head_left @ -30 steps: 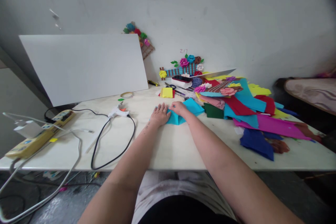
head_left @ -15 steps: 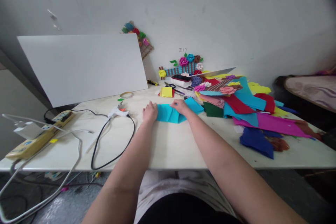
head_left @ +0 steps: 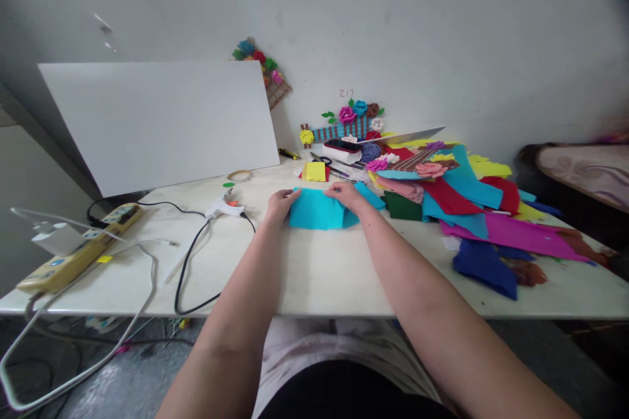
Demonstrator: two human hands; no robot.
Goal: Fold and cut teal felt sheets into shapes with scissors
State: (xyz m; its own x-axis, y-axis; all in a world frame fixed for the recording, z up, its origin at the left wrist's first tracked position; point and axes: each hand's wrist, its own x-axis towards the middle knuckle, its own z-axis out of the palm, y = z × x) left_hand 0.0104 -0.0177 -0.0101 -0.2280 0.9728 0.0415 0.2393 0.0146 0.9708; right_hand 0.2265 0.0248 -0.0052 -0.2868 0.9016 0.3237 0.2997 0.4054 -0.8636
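Observation:
A bright blue piece of crepe paper (head_left: 317, 211) is spread between my hands on the white table. My left hand (head_left: 282, 204) has its thumb and fingers closed on the paper's upper left corner. Farther right, my right hand (head_left: 344, 197) pinches the upper edge, and the paper continues under and beyond that hand to the right. Just behind the paper lies a small yellow and red stack of paper squares (head_left: 314, 171). A white glue gun (head_left: 225, 208) with an orange trigger rests left of my left hand.
Coloured paper sheets (head_left: 472, 209) are heaped on the right. A yellow power strip (head_left: 78, 252) with cables runs along the left. A white board (head_left: 162, 127) leans on the wall. A tape ring (head_left: 238, 175), a phone (head_left: 343, 145) and scissors (head_left: 322, 160) lie toward the back.
The blue crepe paper's left part has been pulled flatter and smoother. My left hand has shifted from resting at its side to gripping the upper corner. The view has shifted slightly.

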